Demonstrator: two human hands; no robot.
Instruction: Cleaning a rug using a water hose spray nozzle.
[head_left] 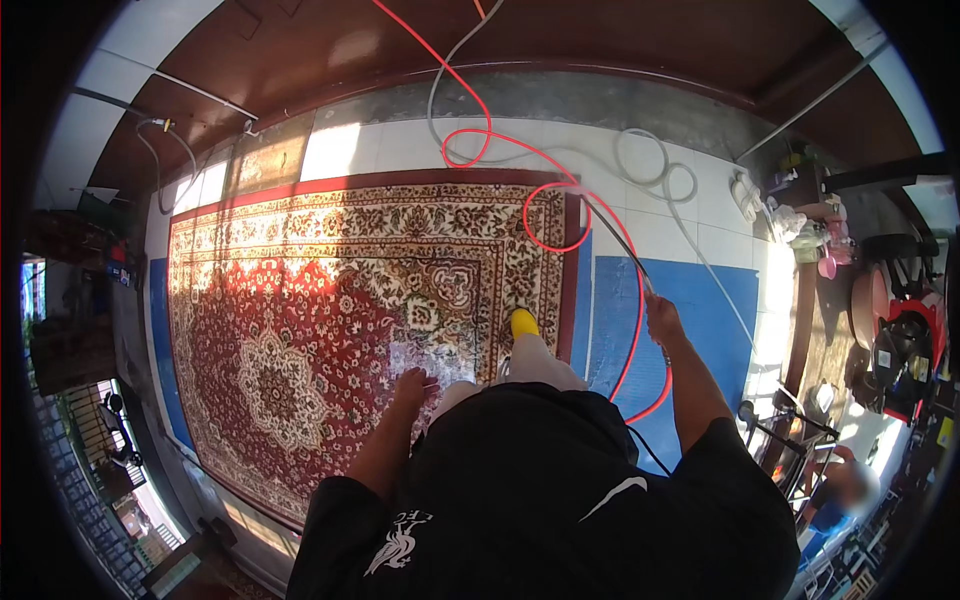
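My right hand (662, 318) is closed round the dark, slim spray wand (618, 232), held out to the right of my body. The wand's tip points forward to the rug's far right corner, where a whitish mist shows. A red hose (637, 330) runs close beside the wand and loops ahead of it. My left hand (410, 385) hangs low over the rug, its fingers loosely apart with nothing visible in them. Beneath me lies a large red and cream patterned rug (330, 340), a wet, foamy-looking patch near my left hand. One yellow boot (524, 322) stands on its right border.
Blue flooring (700, 300) borders the rug, with white tiles (560, 140) beyond. A grey hose (640, 165) coils across the tiles. At right stand a wooden bench (825, 300) with items and a red and black machine (905, 355). Another person (835, 495) is at lower right.
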